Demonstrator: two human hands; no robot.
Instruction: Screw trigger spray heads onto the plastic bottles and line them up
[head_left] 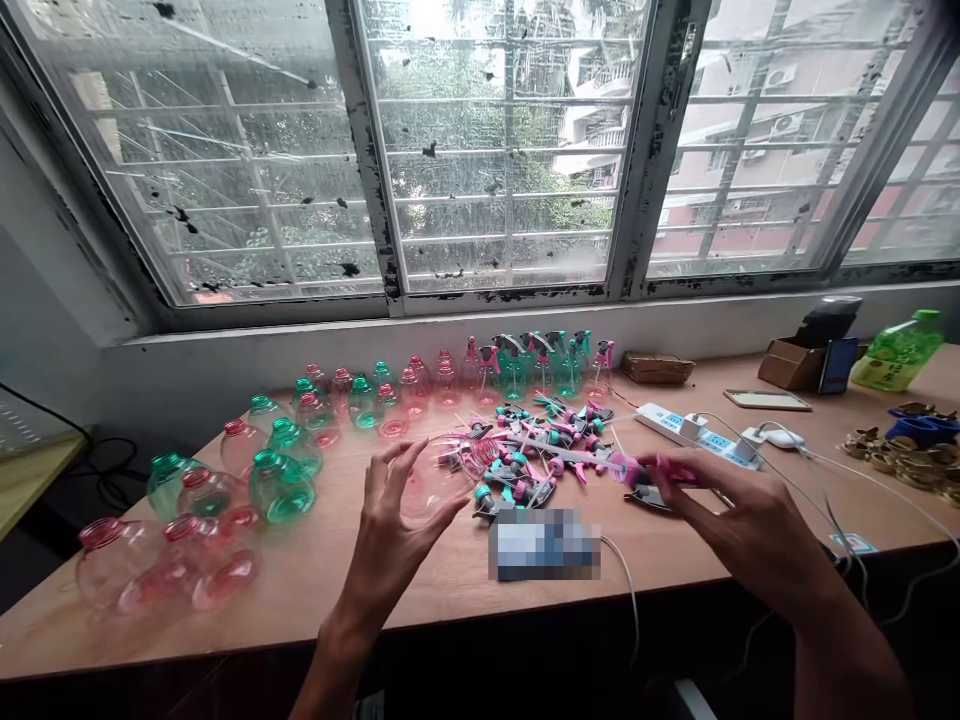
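Note:
My left hand [401,520] curls its fingers round a clear pink-tinted bottle [442,475], holding it on its side just above the wooden table [315,600]. My right hand [720,515] pinches a pink spray trigger head [652,470] by its body, its thin tube pointing left toward the bottle's neck. Between the two hands lies a pile of pink and teal trigger heads [536,450] with loose tubes.
Several empty pink and teal bottles [277,480] lie at the left. Finished spray bottles [525,365] stand by the wall. A white power strip [686,428], cables, a blurred phone [544,545], a cardboard box [787,362], a green bottle [896,352] and metal bits [900,455] lie at the right.

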